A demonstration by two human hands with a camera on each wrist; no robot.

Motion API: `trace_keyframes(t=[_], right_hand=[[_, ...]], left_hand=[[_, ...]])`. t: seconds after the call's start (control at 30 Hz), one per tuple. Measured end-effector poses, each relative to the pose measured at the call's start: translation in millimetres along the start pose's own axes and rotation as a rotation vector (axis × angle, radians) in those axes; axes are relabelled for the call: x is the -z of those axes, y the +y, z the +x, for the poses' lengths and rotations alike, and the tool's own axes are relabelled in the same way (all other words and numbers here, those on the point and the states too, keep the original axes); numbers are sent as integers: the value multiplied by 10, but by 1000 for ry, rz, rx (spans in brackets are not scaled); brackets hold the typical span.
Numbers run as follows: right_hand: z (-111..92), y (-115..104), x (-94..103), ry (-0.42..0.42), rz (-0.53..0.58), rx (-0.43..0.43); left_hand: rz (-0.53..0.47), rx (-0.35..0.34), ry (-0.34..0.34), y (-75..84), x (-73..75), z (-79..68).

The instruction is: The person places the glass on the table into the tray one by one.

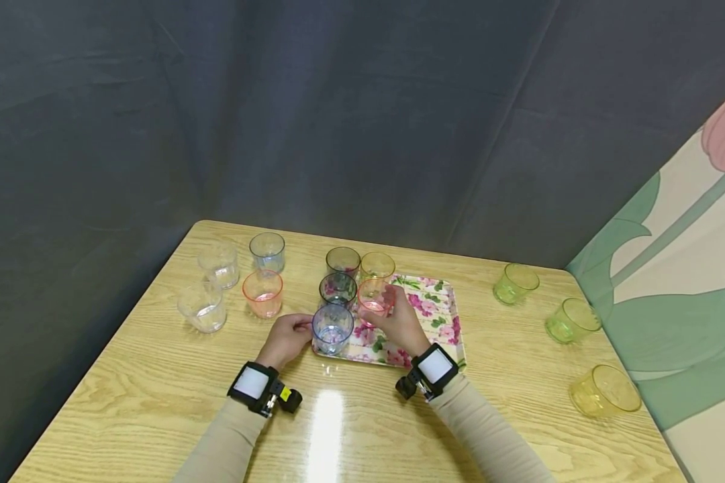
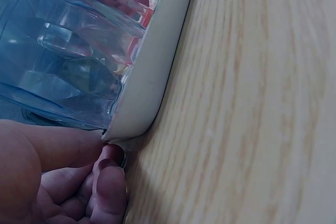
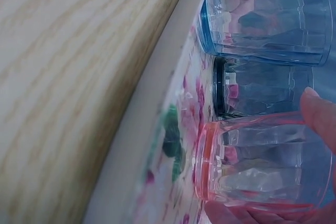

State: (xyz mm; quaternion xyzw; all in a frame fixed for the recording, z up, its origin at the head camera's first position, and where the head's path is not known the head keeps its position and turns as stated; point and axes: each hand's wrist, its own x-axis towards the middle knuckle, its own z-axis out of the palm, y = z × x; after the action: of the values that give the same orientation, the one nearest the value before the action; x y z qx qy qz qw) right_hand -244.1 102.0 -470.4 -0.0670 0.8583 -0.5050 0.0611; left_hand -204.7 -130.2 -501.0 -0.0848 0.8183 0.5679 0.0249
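A flowered tray (image 1: 441, 322) lies on the table with several plastic cups at its left side. My left hand (image 1: 286, 341) pinches the tray's near left corner, thumb and fingers at the rim (image 2: 142, 98). Close by that hand stands a blue cup (image 1: 332, 332). Around a pink cup (image 1: 371, 303) on the tray curl the thumb and fingers of my right hand (image 1: 405, 327); the right wrist view shows this pink cup (image 3: 257, 166) upright, its base at the tray surface. Behind the blue cup are a dark grey cup (image 1: 337, 290), another dark cup (image 1: 342, 260) and a yellow cup (image 1: 377, 265).
Left on the wooden table (image 1: 127, 416) stand two clear cups, one being this clear cup (image 1: 202, 310), a pale blue cup (image 1: 268, 253) and an orange-pink cup (image 1: 263, 295). At the right are two green cups, including this green cup (image 1: 570, 322), and a yellow cup (image 1: 604, 392).
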Motion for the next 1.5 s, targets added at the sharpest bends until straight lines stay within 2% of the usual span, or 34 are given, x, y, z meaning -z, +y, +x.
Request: trace_keyframes(t=[0.27,0.5,0.63,0.8,0.93,1.17,1.33,1.5], right_hand=[[-6,20,30,-16,-10,-3],[-50,35,163,-43,-17,-28],[-139,25,326,-47,-48,-17],[-311,10,621,-29,-41,34],[-474,14,857,3,-63,52],[-793,51,1210,115,-184,67],[-1022,101,1480,269,-298,99],[-1232,200,1852,435,-388,121]], left_hand=[[1,10,-4,-14,-19,0],[12,6,0,-8,-1,3],[11,-6,1,-13,7,5],[9,-38,-6,-13,9,3],[12,-37,-4,-17,7,-1],[17,-25,-4,-24,12,0],[27,-21,0,-40,11,1],[40,-30,-4,-36,13,-4]])
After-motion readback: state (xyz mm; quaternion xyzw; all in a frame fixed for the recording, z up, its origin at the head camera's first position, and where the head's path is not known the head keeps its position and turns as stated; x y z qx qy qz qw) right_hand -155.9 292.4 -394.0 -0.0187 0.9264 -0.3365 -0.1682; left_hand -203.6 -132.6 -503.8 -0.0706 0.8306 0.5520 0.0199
